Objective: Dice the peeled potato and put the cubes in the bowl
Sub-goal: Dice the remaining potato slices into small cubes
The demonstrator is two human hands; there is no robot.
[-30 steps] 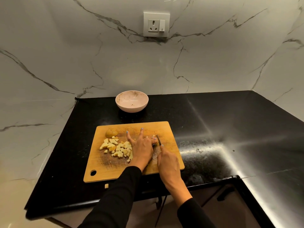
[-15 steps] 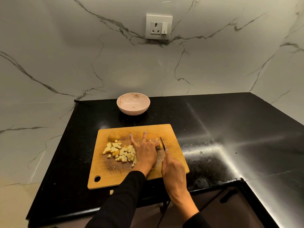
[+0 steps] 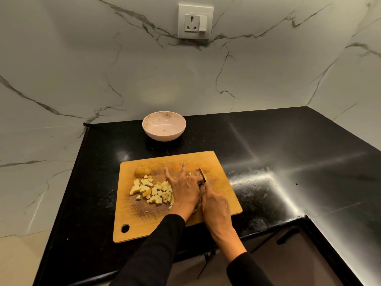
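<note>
A wooden cutting board (image 3: 222, 190) lies on the black counter. A pile of pale potato cubes (image 3: 152, 191) sits on its left half, with a rounded potato end piece (image 3: 142, 170) behind them. My left hand (image 3: 184, 189) lies on the board with two fingers spread forward and the others bent down over a potato piece that is mostly hidden. My right hand (image 3: 216, 205) grips a knife (image 3: 202, 175), forefinger along the blade's back, blade down beside my left fingers. A pinkish bowl (image 3: 164, 129) stands behind the board; it holds only specks.
The black counter (image 3: 288, 162) runs right and turns toward me along the right wall. Marble walls close the back and the left. A socket plate (image 3: 195, 21) is on the back wall. A dark cabinet handle (image 3: 287, 236) shows below the counter's front edge.
The view has tilted and shifted slightly. Both hands stay at the same spot on the board, knife beside the left fingers; the cubes and the bowl have not moved.
</note>
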